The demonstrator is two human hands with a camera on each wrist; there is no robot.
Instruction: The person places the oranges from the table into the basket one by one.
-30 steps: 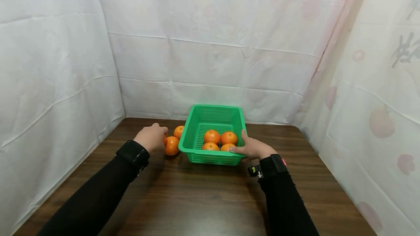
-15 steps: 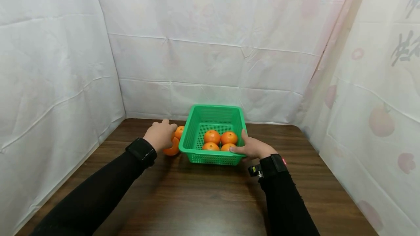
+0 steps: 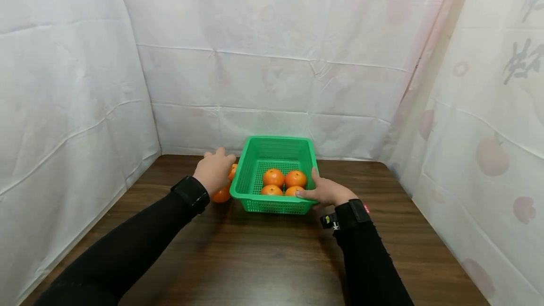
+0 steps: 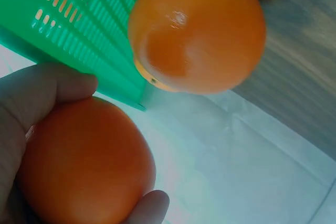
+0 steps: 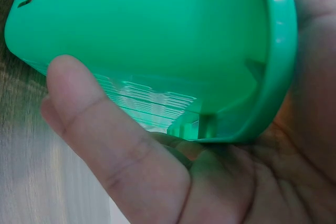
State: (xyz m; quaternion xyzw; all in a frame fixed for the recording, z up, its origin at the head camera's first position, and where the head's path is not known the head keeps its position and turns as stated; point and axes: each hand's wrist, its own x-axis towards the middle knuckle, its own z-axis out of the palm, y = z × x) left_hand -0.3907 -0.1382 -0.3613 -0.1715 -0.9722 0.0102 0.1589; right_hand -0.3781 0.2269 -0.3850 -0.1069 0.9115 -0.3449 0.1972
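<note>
A green plastic basket [image 3: 272,206] with slotted walls stands on the table, holding several oranges [image 3: 274,177]. My right hand [image 3: 329,191] grips its near right corner, thumb over the rim and fingers beneath. In the right wrist view, fingers [image 5: 121,140] lie along the outside wall. My left hand [image 3: 214,171] is just left of the basket, back of the hand up. The left wrist view shows thumb and fingers around an orange [image 4: 86,161]. Another orange [image 4: 197,30] lies beside the basket wall. From the head, oranges [image 3: 221,195] by the basket are partly hidden under the left hand.
The dark wooden table [image 3: 255,259] extends toward me and to both sides. White cloth [image 3: 272,84] hangs behind the table's back edge, and more cloth closes in the left and right sides.
My left hand has moved right and slightly away from me, over the oranges beside the basket, covering more of them. The right hand and the basket have stayed in place.
</note>
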